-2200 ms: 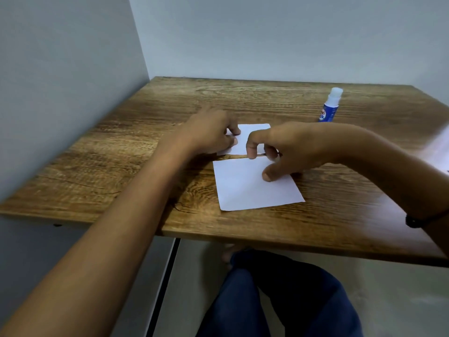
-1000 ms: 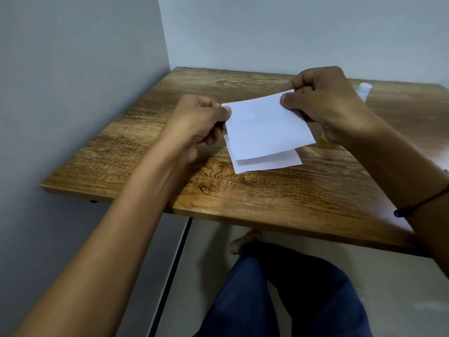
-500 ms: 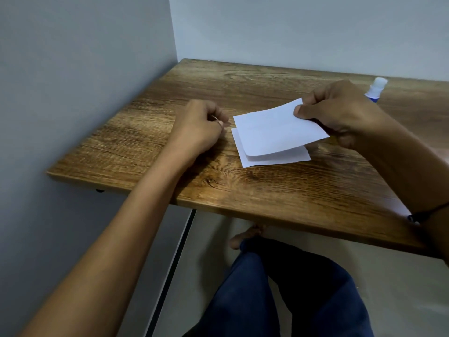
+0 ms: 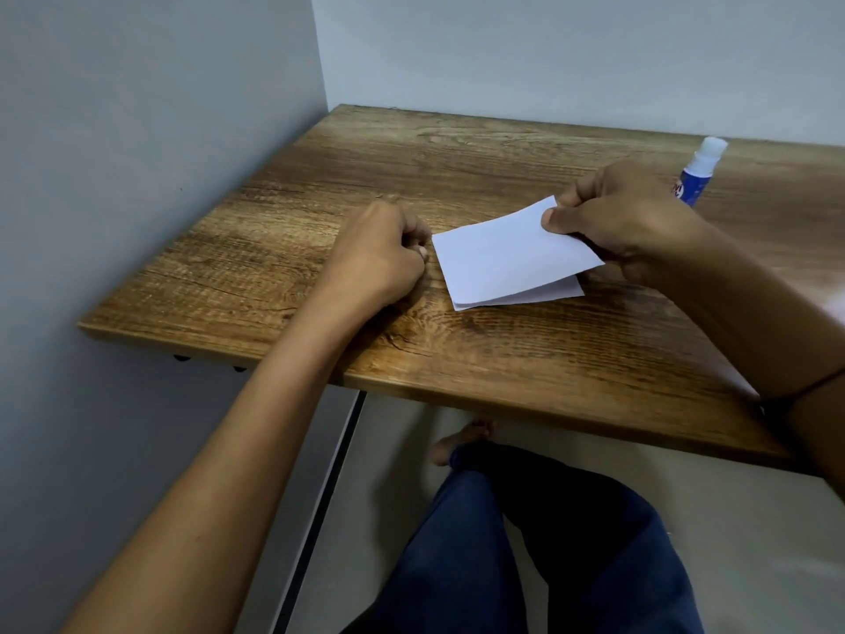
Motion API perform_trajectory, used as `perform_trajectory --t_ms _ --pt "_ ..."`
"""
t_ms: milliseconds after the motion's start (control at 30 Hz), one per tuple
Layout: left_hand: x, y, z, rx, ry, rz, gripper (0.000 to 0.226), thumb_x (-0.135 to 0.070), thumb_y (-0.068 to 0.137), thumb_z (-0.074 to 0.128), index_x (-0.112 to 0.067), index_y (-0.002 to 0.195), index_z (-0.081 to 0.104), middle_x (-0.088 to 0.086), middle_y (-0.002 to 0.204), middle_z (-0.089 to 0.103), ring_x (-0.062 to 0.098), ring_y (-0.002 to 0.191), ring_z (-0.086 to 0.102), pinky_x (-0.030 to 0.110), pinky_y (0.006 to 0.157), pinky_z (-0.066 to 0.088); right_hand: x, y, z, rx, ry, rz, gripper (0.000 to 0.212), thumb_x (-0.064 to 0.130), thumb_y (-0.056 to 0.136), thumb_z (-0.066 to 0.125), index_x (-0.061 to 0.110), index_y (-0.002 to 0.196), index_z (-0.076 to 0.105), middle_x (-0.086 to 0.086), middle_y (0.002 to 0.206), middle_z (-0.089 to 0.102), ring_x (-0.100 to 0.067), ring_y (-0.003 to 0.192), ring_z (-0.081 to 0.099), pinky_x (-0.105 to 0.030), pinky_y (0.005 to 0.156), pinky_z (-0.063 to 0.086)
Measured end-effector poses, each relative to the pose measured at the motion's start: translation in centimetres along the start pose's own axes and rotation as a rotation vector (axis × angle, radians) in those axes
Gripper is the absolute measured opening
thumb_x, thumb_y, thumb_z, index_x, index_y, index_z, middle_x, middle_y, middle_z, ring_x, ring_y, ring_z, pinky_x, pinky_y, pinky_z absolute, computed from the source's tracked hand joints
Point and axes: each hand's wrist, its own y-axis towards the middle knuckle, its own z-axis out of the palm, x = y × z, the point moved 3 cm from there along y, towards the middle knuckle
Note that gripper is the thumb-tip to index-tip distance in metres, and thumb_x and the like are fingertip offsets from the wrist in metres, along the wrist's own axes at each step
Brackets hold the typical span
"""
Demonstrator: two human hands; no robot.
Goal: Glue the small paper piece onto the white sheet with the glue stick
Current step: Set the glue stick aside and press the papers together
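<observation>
The small paper piece [image 4: 507, 253], plain white, is pinched at its far right corner by the right hand [image 4: 626, 221] over the white sheet [image 4: 539, 298] on the wooden table [image 4: 457, 157], flanked by the fisted left hand [image 4: 379, 249], with the glue stick [image 4: 699, 171] partly hidden far right.

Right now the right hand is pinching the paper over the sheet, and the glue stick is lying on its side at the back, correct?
Not quite. In the head view the glue stick stands upright, cap on. The right hand does pinch the paper over the sheet.
</observation>
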Motion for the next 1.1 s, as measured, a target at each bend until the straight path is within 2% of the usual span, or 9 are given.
perform_trajectory --t_ms 133,233,367,533,633,767,867,967,1100 --pt "0.0 0.1 0.0 0.0 0.003 -0.002 0.025 -0.008 0.084 0.054 -0.013 0.104 0.069 0.009 0.11 0.069 0.021 0.106 0.057 0.013 0.06 0.025 -0.1 0.0 0.2 0.003 -0.011 0.0 0.018 0.002 0.08 0.065 0.003 0.064 0.057 -0.01 0.073 0.061 -0.018 0.062 0.06 -0.029 0.056 0.046" --pt "-0.1 0.0 0.1 0.008 -0.012 0.003 0.024 -0.011 0.085 0.055 -0.014 0.104 0.068 0.008 0.108 0.069 0.021 0.105 0.056 0.015 0.063 0.027 0.0 0.2 0.1 -0.02 -0.04 -0.011 0.019 0.003 0.079 0.065 -0.014 0.084 0.059 -0.022 0.087 0.069 -0.024 0.073 0.064 -0.038 0.067 0.05" --pt "-0.2 -0.4 -0.2 0.048 -0.064 0.071 0.031 -0.024 0.087 0.055 -0.018 0.117 0.062 0.005 0.11 0.066 0.019 0.101 0.055 0.019 0.072 0.029 0.0 0.0 0.3 -0.013 -0.06 -0.016 0.027 0.004 0.078 0.066 -0.017 0.093 0.057 -0.031 0.101 0.066 -0.029 0.081 0.066 -0.049 0.08 0.053" --pt "-0.5 -0.6 0.0 0.18 -0.031 0.2 0.037 -0.033 0.085 0.057 -0.027 0.122 0.057 -0.003 0.088 0.06 0.01 0.088 0.045 0.02 0.066 0.024 -0.1 0.0 0.3 -0.023 -0.075 -0.019 0.023 0.004 0.078 0.065 -0.015 0.088 0.058 -0.031 0.097 0.067 -0.038 0.087 0.067 -0.047 0.074 0.053" --pt "-0.5 -0.7 0.1 0.27 -0.016 0.213 0.045 -0.039 0.082 0.06 -0.034 0.125 0.052 -0.009 0.079 0.051 0.011 0.093 0.039 0.027 0.071 0.028 -0.2 0.0 0.5 -0.018 -0.085 -0.024 0.028 0.003 0.078 0.064 -0.018 0.092 0.055 -0.036 0.104 0.062 -0.027 0.073 0.059 -0.036 0.066 0.044" --pt "-0.3 -0.2 0.4 0.321 0.082 0.194 0.052 -0.046 0.078 0.061 -0.034 0.127 0.05 0.001 0.093 0.04 0.014 0.094 0.037 0.027 0.075 0.029 -0.2 0.2 0.5 -0.033 -0.121 -0.03 0.028 0.006 0.079 0.064 -0.014 0.096 0.057 -0.031 0.104 0.065 -0.026 0.073 0.057 -0.038 0.066 0.046" --pt "-0.4 -0.2 0.5 0.321 0.129 0.195 0.053 -0.046 0.078 0.06 -0.03 0.128 0.05 0.002 0.096 0.038 0.015 0.093 0.036 0.026 0.075 0.027 -0.2 0.4 0.5 -0.044 -0.179 -0.048 0.023 0.008 0.08 0.064 -0.01 0.094 0.062 -0.016 0.083 0.067 -0.026 0.072 0.061 -0.039 0.062 0.052" --pt "-0.4 -0.4 0.6 0.316 0.137 0.199 0.053 -0.046 0.078 0.06 -0.028 0.128 0.051 0.003 0.098 0.039 0.015 0.094 0.037 0.027 0.075 0.028 0.4 0.0 0.6 -0.114 -0.403 -0.206 0.019 0.011 0.079 0.063 -0.006 0.088 0.064 -0.013 0.081 0.067 -0.024 0.075 0.06 -0.031 0.061 0.044" --pt "-0.5 -0.6 0.8 0.293 0.144 0.204 0.052 -0.045 0.08 0.059 -0.026 0.127 0.052 0.005 0.102 0.04 0.019 0.1 0.04 0.028 0.077 0.029 0.7 -0.4 0.7 -0.202 -0.634 -0.406 0.012 0.014 0.082 0.058 0.004 0.089 0.061 -0.013 0.09 0.066 -0.029 0.087 0.057 -0.034 0.067 0.039"
